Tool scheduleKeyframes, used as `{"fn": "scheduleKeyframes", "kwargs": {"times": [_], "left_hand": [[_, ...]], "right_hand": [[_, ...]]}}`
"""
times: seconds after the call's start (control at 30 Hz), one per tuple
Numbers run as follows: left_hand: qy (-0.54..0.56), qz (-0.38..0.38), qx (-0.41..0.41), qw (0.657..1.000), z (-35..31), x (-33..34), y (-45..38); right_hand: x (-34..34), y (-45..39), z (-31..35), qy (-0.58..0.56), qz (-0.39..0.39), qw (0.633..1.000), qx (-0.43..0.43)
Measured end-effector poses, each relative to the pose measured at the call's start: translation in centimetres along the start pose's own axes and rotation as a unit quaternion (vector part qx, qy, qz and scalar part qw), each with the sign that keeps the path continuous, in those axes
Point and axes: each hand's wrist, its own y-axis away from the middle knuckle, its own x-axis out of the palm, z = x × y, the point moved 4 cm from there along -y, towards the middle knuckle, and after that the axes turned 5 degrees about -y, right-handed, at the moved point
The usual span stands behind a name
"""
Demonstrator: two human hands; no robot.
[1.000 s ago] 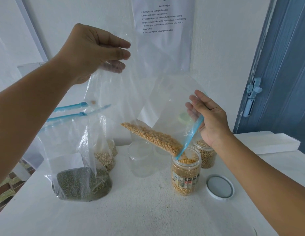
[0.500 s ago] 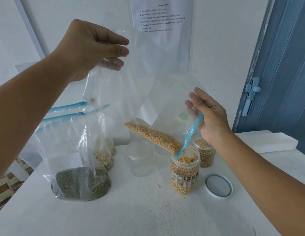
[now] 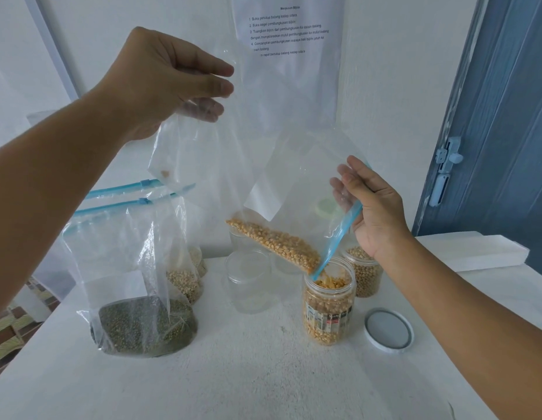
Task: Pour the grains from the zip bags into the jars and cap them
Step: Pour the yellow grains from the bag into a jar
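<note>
My left hand (image 3: 169, 83) pinches the raised bottom corner of a clear zip bag (image 3: 282, 140). My right hand (image 3: 376, 213) holds the bag's blue zip edge just above an open jar (image 3: 329, 301). A band of yellow corn kernels (image 3: 276, 244) lies along the bag's lower fold and slides into the jar, which is nearly full. The jar's white lid (image 3: 388, 330) lies flat on the table to its right. An empty clear jar (image 3: 248, 281) stands to the left of the corn jar.
A zip bag of green grains (image 3: 142, 322) stands at the front left, with a bag of pale grains (image 3: 185, 280) behind it. A filled jar (image 3: 365, 274) stands behind the corn jar. A white box (image 3: 488, 253) lies at the right. The table (image 3: 233, 383) is white.
The left hand has lifted the bag's corner a little higher. The corn band in the bag is thinner and the jar is fuller.
</note>
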Motion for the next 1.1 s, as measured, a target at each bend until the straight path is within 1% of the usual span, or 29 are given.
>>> {"fn": "scheduleKeyframes", "kwargs": {"times": [0.3, 0.43, 0.5, 0.63, 0.7, 0.77, 0.83, 0.97, 1.1], "left_hand": [[0.011, 0.000, -0.011, 1.000, 0.8, 0.4, 0.3], [0.018, 0.016, -0.008, 1.000, 1.1, 0.1, 0.4], [0.003, 0.057, -0.007, 0.998, 1.6, -0.2, 0.6], [-0.089, 0.187, -0.016, 0.978, 3.3, -0.9, 1.7], [-0.096, 0.221, -0.026, 0.970, 4.0, -1.3, 2.3], [-0.115, 0.211, -0.027, 0.970, 4.3, -1.6, 2.8], [-0.127, 0.173, -0.023, 0.976, 4.4, -1.7, 3.1], [-0.114, 0.101, -0.003, 0.988, 4.4, -1.0, 3.5], [-0.135, 0.077, -0.003, 0.988, 5.3, -0.2, 4.1]], "right_hand": [[-0.5, 0.2, -0.1, 0.004, 0.003, 1.000, 0.002], [-0.5, 0.1, -0.1, 0.007, -0.005, 1.000, 0.000], [-0.6, 0.2, -0.2, 0.013, -0.007, 1.000, 0.000], [-1.3, 0.2, -0.2, 0.027, -0.012, 1.000, -0.004], [-1.5, 0.3, -0.3, 0.036, -0.012, 0.999, -0.003], [-1.5, 0.3, -0.4, 0.042, -0.008, 0.999, -0.002], [-1.5, 0.2, -0.4, 0.045, -0.007, 0.999, -0.004], [-1.4, 0.1, -0.6, 0.059, -0.003, 0.998, -0.004], [-1.6, 0.3, -0.8, 0.047, -0.002, 0.999, 0.010]]}}
